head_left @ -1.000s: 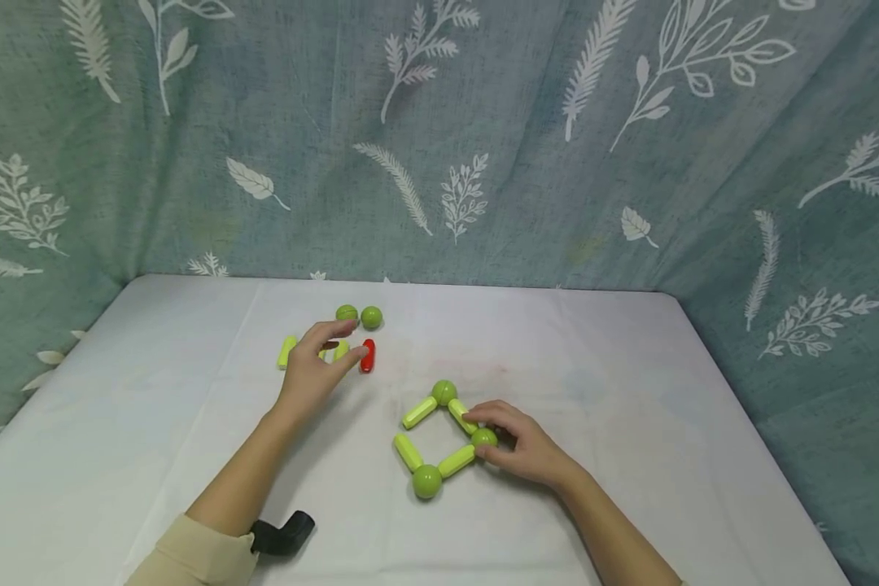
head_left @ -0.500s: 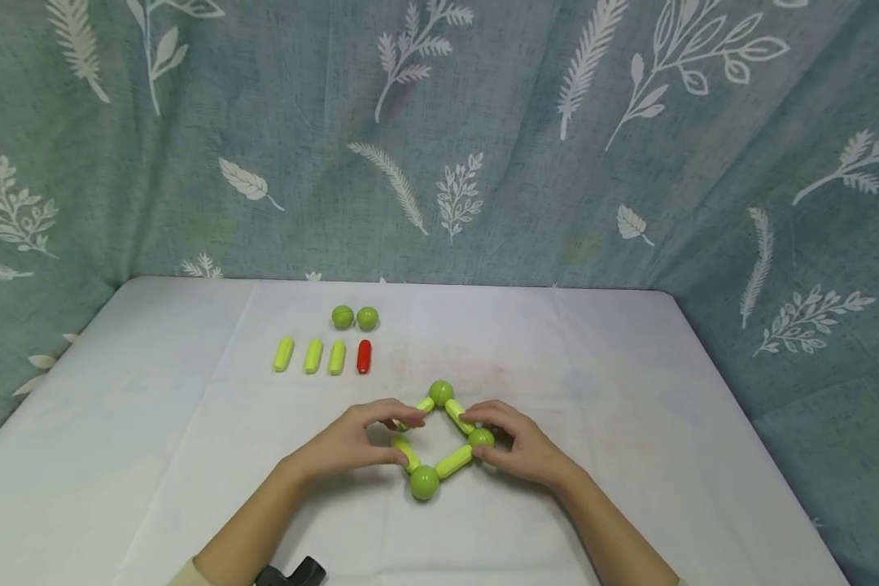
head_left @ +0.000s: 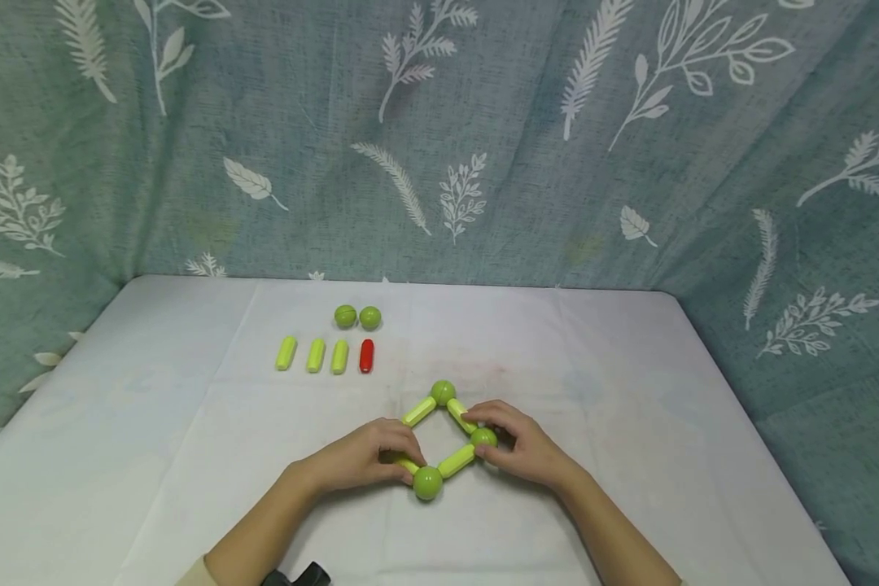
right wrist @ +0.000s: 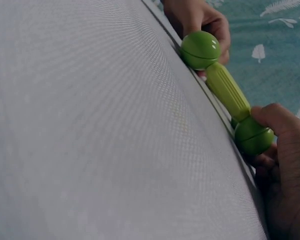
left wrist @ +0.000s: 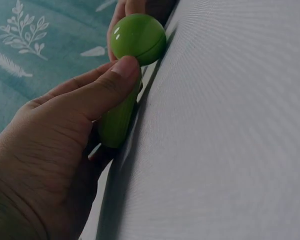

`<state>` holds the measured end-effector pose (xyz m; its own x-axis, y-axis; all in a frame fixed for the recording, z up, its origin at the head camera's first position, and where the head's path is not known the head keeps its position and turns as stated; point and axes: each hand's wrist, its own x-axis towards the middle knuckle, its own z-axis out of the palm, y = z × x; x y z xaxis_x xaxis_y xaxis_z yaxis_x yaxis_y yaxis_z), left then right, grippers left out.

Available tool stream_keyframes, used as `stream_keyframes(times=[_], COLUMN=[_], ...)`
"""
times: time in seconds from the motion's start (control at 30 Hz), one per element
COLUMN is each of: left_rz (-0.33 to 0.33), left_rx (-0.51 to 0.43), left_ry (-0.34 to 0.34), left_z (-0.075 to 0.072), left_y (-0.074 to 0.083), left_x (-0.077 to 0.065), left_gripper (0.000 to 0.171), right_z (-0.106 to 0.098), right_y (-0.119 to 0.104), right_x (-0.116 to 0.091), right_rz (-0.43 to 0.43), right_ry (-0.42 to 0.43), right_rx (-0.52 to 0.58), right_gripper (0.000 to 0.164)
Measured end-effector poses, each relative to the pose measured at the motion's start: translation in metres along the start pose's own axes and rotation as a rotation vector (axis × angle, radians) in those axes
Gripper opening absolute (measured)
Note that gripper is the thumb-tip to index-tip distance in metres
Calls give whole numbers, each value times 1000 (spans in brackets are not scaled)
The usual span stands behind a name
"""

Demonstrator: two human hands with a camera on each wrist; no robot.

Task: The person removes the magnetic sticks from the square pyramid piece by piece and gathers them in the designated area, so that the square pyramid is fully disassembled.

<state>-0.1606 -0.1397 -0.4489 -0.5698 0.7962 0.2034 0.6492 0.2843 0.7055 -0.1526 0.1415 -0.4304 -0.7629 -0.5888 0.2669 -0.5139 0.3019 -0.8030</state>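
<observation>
On the white table lies a four-sided frame of green balls and yellow-green ribbed rods. My left hand [head_left: 369, 457] pinches the near-left rod [left wrist: 116, 127], its thumb touching the near ball [head_left: 428, 483] in the left wrist view. At the frame's right corner, my right hand [head_left: 523, 446] holds the right ball [head_left: 485, 439], thumb and fingers around it. The near-right rod [head_left: 457, 461] joins these two balls. A far ball [head_left: 443, 392] links the far-left rod [head_left: 420, 411] and the far-right rod [head_left: 458, 413]. My left hand hides the frame's left corner.
Farther back on the white table [head_left: 630, 382] sit two loose green balls [head_left: 357, 317]. Before them lie a row of yellow-green rods [head_left: 316, 356] and one red rod [head_left: 366, 356]. A black object [head_left: 311, 575] shows by my left forearm. Patterned cloth [head_left: 520, 187] hangs behind.
My left hand has come back from the loose pieces toward me, without a piece visible in it, and now pinches the near-left rod. My right hand has stayed at the right corner.
</observation>
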Motion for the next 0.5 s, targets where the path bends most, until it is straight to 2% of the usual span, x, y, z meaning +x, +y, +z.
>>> stream_keyframes(times=[0.23,0.3,0.5], left_rz=[62,62,-72], left_rx=[26,27,-25], left_ry=[52,72,155], left_z=[3,3,-8], left_y=[-4,-5,-4], left_x=[-2,-3,-11], left_gripper=[13,12,19], right_z=[0,0,1], right_y=[0,-1,-2], right_x=[-1,-1,1], right_rz=[8,10,5], right_ry=[-8,-6,2], right_rx=[-4,-3,-9], right_gripper=[39,39,39])
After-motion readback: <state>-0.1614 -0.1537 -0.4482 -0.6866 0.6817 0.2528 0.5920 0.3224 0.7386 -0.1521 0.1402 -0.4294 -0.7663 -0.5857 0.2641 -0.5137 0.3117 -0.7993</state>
